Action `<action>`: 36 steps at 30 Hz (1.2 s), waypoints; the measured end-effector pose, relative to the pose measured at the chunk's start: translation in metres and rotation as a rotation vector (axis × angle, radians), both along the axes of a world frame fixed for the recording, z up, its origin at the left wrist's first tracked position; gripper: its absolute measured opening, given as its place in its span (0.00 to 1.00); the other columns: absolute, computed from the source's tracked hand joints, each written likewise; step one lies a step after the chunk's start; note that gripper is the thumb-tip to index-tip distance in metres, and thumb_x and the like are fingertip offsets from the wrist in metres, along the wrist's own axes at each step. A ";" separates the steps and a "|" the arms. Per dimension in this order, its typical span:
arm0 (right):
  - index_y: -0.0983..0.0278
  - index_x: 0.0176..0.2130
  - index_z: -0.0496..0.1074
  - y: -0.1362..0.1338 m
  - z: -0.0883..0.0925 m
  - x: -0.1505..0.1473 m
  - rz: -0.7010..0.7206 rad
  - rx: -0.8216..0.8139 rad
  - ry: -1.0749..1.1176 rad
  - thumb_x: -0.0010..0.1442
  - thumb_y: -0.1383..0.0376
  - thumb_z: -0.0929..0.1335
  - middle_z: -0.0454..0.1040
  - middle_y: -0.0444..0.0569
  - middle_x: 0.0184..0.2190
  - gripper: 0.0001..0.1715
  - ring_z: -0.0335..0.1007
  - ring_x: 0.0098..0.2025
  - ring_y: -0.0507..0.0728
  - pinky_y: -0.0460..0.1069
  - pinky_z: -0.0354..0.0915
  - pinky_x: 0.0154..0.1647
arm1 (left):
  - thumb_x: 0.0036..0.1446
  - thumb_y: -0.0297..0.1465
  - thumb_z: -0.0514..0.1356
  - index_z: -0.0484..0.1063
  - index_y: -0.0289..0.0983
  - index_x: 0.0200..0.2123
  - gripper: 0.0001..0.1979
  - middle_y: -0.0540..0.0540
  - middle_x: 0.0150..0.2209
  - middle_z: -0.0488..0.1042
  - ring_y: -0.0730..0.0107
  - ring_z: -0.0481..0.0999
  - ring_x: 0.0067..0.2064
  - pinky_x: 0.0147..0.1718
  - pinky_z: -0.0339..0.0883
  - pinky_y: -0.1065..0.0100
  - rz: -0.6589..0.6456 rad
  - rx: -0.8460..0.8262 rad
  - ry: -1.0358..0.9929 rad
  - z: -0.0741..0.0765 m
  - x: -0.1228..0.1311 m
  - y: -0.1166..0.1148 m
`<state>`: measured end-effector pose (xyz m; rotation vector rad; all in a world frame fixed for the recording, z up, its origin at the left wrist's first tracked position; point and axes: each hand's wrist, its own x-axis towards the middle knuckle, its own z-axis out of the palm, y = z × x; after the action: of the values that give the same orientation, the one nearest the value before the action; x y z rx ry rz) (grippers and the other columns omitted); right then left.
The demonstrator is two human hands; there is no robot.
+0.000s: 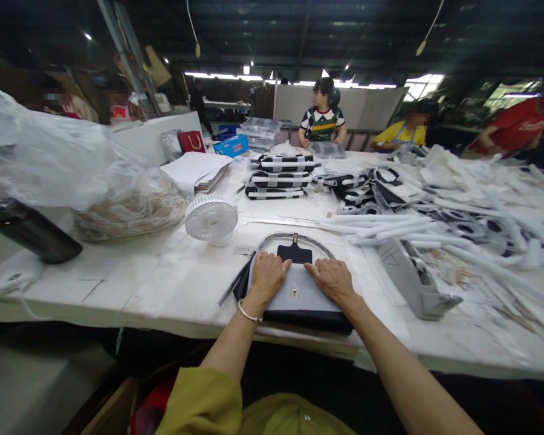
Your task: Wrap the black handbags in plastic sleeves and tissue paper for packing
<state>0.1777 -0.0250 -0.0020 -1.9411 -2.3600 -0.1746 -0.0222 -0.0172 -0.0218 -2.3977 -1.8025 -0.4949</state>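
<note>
Left hand (268,273) and right hand (333,279) lie flat, unclenched, pressing the grey-flapped black handbag (309,303). Even pressure either side of the small gold stud (294,292) between them seems best.

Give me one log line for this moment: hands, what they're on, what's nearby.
handbag: flat on table, strap arched behind | left hand: palm down on grey flap | right hand: same | fan: upright, left

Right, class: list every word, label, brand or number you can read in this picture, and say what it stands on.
No text can be read for certain.
Blue box: red print on its side, too small to read.
Red shirt, far right: pale lettering, blurred.
Grey angled part: dark scrawled marks, illegible.
Bag under the left hand and right hand: no text shows.
</note>
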 end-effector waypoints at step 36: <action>0.65 0.37 0.78 0.089 0.032 -0.022 -0.119 -0.283 0.262 0.65 0.57 0.64 0.80 0.53 0.35 0.17 0.76 0.40 0.59 0.49 0.63 0.39 | 0.59 0.58 0.49 0.60 0.49 0.63 0.34 0.38 0.65 0.61 0.36 0.54 0.67 0.61 0.42 0.31 -0.324 -0.227 -0.046 -0.006 0.010 -0.037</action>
<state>0.1562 0.0641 0.0304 -2.0724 -2.1965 0.4034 -0.0122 -0.0537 -0.0282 -2.8774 -1.5661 -0.3934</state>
